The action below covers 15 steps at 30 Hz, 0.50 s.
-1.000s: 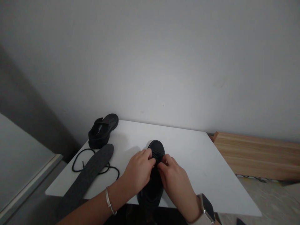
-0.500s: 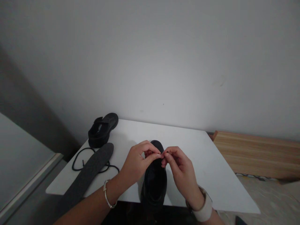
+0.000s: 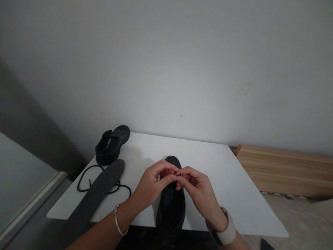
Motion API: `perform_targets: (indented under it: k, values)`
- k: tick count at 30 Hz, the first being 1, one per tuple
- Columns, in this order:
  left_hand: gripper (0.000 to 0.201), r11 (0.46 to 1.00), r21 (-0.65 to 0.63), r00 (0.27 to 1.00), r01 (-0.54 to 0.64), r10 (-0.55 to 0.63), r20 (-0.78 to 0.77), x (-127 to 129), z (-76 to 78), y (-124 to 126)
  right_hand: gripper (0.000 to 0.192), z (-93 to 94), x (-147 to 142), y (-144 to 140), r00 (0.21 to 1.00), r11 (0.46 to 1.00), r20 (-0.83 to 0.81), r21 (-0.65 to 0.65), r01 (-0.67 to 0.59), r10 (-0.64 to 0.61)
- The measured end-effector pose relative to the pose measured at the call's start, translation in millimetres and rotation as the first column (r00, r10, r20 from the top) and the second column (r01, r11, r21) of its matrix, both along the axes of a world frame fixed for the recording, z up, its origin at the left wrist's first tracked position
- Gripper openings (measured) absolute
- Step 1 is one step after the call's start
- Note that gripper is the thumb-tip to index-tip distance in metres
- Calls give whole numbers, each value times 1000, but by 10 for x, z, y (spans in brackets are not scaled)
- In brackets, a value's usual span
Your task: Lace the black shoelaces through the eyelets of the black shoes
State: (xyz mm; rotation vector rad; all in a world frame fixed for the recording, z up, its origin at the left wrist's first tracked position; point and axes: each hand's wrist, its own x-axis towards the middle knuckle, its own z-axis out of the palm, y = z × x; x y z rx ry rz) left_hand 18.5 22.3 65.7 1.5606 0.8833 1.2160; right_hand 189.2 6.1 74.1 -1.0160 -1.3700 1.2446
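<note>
A black shoe (image 3: 171, 205) stands on the white table (image 3: 223, 180), toe pointing away from me, heel at the near edge. Just above its lacing area my left hand (image 3: 153, 184) and my right hand (image 3: 194, 185) meet fingertip to fingertip, pinching the thin black ends of a shoelace (image 3: 178, 172) between thumbs and forefingers. A bracelet is on my left wrist, a watch with a pale band on my right.
A second black shoe (image 3: 111, 144) sits at the table's far left corner. A dark grey insole (image 3: 100, 187) lies over a loose black lace (image 3: 85, 177) near the left edge. Wooden boards (image 3: 283, 170) lie beyond the table's right side. A wall stands behind.
My hands lifted off the shoe's upper, pinching the lace ends above it. Since half a second ago they have drawn closer together and slightly lower.
</note>
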Motion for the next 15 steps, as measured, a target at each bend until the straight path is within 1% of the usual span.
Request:
perform_targets:
  k: [1, 2, 5, 6, 8, 11, 13, 15]
  values:
    - [19, 1000, -13, 1000, 23, -23, -15, -21, -30, -3, 22, -6, -2, -2, 1000, 1000, -6, 17, 17, -17]
    - [21, 999, -7, 998, 37, -37, -50, -41, -58, -5, 20, -13, -2, -2, 1000, 999, -13, 32, 29, -28]
    - [7, 996, 66, 979, 66, -51, -197, -74, -122, -6, 14, -30, -1, 6, 999, 998, -33, 51, 36, -34]
    - [11, 995, 73, 974, 75, -57, -219, -71, -135, -4, 13, -35, 2, 10, 998, 998, -44, 52, 46, -44]
    - [17, 998, 28, 978, 61, -54, -203, -45, -157, 6, 12, -45, 9, 15, 994, 994, -67, 59, 94, -90]
    - [11, 995, -104, 992, 6, -20, -127, 23, -189, 32, 9, -60, 22, -3, 982, 979, -85, 99, 177, -169]
    - [11, 990, -143, 994, 6, -21, -105, 67, -211, 48, 6, -65, 23, -25, 984, 968, -40, 175, 178, -174]
    - [11, 993, -117, 991, 23, -38, -126, 98, -226, 54, 7, -61, 16, -41, 984, 945, 67, 296, 138, -165]
